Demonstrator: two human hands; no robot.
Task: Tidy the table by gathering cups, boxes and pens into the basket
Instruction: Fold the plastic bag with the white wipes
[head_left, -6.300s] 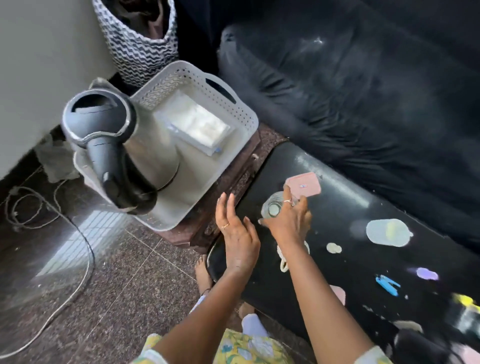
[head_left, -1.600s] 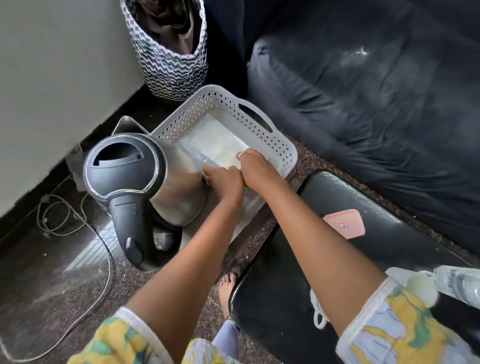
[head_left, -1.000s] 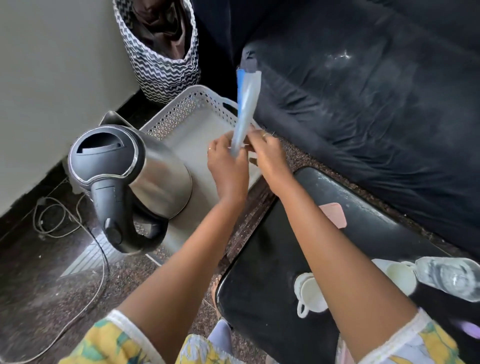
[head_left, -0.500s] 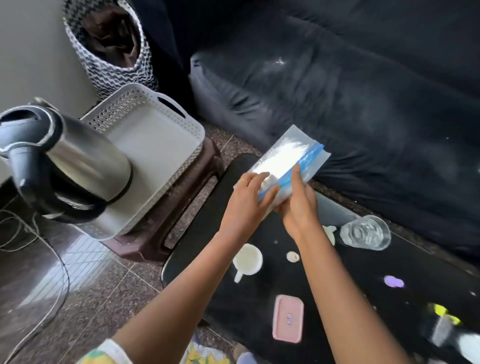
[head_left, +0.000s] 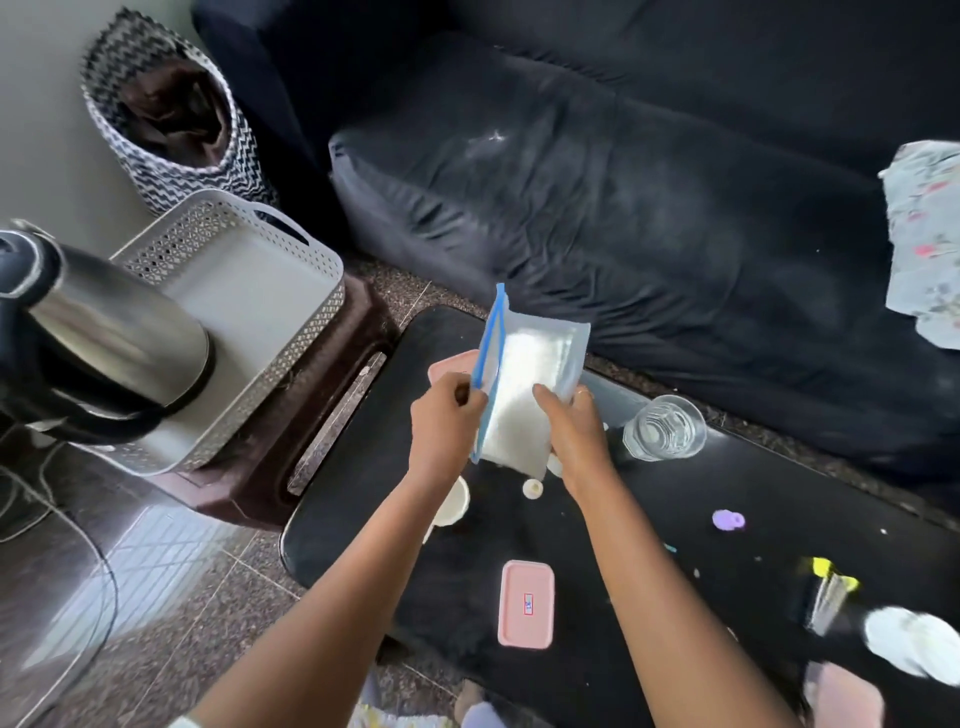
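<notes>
Both hands hold a clear zip bag (head_left: 524, 384) with a blue seal and white contents above the black table (head_left: 649, 525). My left hand (head_left: 444, 426) pinches its blue edge and my right hand (head_left: 574, 431) grips its right side. The white perforated basket (head_left: 291, 260) stands on a brown stool to the left, with only the kettle at its near end. On the table lie a pink box (head_left: 525, 604), a second pink box (head_left: 449, 366) partly behind the bag, a glass cup (head_left: 665, 428) and a white cup (head_left: 452, 501) under my left wrist.
A steel kettle (head_left: 98, 332) fills the basket's near end. A zigzag fabric bin (head_left: 171, 114) stands by the wall, a dark sofa (head_left: 649, 208) behind the table. Small lids, a purple piece (head_left: 727, 519), yellow items (head_left: 831, 574) and white cups (head_left: 914, 644) dot the table's right side. A cable (head_left: 78, 545) lies on the floor.
Both hands lifted the zip bag out of the basket and carried it right, over the table. It now stands more upright, and the view has shifted right.
</notes>
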